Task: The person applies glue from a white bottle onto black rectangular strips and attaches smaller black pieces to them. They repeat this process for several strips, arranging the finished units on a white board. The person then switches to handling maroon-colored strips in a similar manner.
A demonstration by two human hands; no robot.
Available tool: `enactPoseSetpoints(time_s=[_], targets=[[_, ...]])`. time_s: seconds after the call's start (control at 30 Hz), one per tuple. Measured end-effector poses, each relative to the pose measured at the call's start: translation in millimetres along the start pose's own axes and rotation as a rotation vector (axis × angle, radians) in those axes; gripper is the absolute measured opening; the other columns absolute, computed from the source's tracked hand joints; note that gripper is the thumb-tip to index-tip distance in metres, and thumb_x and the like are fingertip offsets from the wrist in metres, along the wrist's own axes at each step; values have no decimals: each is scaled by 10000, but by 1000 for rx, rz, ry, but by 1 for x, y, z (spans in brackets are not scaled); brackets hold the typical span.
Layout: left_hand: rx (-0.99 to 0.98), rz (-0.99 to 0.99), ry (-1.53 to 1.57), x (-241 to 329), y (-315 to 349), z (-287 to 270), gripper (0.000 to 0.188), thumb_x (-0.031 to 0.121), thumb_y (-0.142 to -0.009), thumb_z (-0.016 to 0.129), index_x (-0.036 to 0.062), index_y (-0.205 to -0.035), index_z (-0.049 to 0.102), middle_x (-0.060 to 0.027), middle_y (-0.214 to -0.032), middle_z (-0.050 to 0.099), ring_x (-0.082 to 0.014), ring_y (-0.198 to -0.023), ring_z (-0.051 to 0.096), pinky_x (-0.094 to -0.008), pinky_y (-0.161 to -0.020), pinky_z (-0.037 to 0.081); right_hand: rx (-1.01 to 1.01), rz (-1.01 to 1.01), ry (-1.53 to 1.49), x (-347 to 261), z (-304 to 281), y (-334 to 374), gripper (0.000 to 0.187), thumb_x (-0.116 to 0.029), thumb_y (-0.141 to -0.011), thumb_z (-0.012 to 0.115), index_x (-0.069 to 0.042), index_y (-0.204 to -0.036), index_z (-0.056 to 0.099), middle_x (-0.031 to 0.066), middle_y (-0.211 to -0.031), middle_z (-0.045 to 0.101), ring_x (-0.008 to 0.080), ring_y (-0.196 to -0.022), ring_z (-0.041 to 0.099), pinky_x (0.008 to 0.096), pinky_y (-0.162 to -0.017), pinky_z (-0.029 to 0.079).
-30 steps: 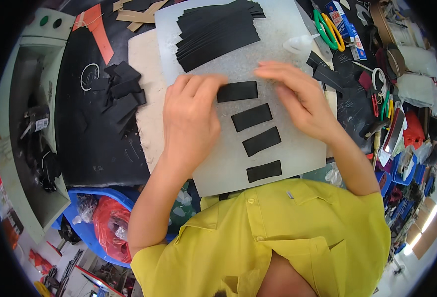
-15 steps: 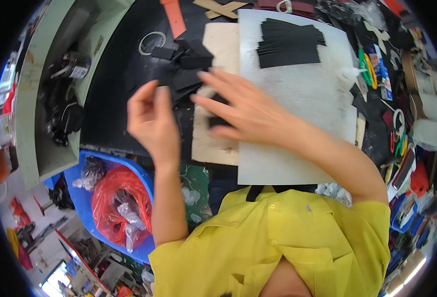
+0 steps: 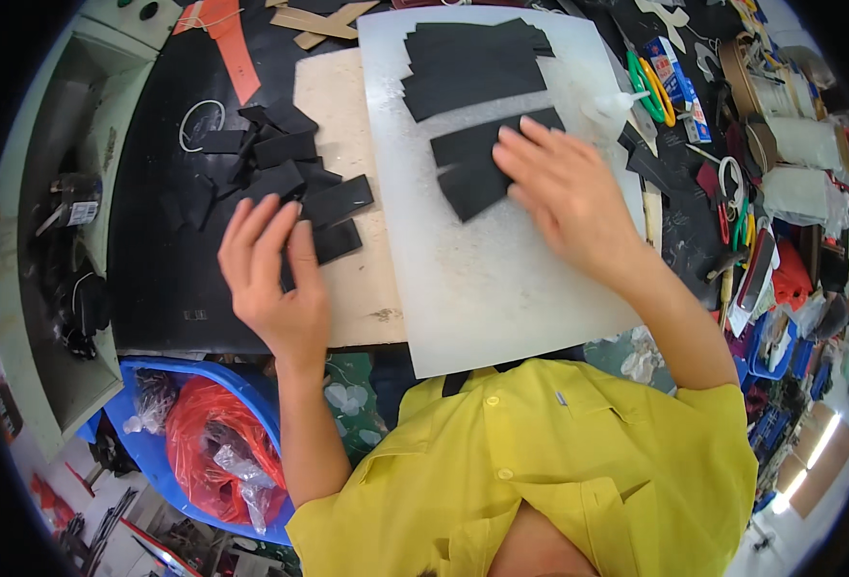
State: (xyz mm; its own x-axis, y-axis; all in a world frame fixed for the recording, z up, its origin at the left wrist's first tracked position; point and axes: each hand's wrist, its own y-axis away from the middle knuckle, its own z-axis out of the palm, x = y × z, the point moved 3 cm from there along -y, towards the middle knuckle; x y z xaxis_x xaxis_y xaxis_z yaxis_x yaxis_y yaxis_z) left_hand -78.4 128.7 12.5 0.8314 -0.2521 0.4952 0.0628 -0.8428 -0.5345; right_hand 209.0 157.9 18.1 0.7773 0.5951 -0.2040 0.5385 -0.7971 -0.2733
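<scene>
My right hand (image 3: 573, 207) lies over two flat black pieces (image 3: 472, 178) on the pale sheet (image 3: 501, 298); its fingers are stretched out and touch their right ends. Farther up the same sheet lies an overlapping row of black pieces (image 3: 472, 67). My left hand (image 3: 280, 284) is at the near side of a loose heap of black rectangular pieces (image 3: 285, 144), its fingers curved and apart. Two pieces (image 3: 338, 202) from this heap reach onto the beige board (image 3: 362, 298). Whether the left fingertips touch a piece is hard to see.
Scissors with green and orange handles (image 3: 650, 91) and a small white nozzle bottle (image 3: 612, 106) lie at the right. A coral strip (image 3: 227, 53) and a white ring (image 3: 201, 125) are at far left. A blue tub (image 3: 251, 394) with a red bag stands below the table's left edge.
My right hand has moved from beside the heap to the pale sheet, where two black pieces now lie under it. The left hand stays by the heap. The whole view has shifted left.
</scene>
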Motion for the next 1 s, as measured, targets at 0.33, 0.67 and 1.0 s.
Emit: enactPoseSetpoints(time_s=[0.33,0.67,1.0], targets=[[-279,175,358,71,-3,47,231,-28,-816,737,39,-1037,736,-69,-994,733,-276,-998,673,-371,-887,460,146,6,-201,-9,-11,19,263,-24,-725,760,-83,-979,728,19,-952,665,259,-949,611,431,-879,455],[-242,348,3,91,2,51,343,136,-739,853,98,-1063,749,-7,-998,738,-208,-959,664,-381,-957,366,-241,145,-572,-19,-45,69,275,10,-717,741,-86,-974,728,45,-906,654,272,-840,620,372,-741,476],[-274,331,3,102,1,53,284,56,-755,819,81,-1032,763,-27,-994,744,-214,-881,667,-352,-909,401,177,51,-267,19,-37,18,221,-24,-778,750,-57,-995,725,47,-937,680,269,-869,624,378,-779,482]])
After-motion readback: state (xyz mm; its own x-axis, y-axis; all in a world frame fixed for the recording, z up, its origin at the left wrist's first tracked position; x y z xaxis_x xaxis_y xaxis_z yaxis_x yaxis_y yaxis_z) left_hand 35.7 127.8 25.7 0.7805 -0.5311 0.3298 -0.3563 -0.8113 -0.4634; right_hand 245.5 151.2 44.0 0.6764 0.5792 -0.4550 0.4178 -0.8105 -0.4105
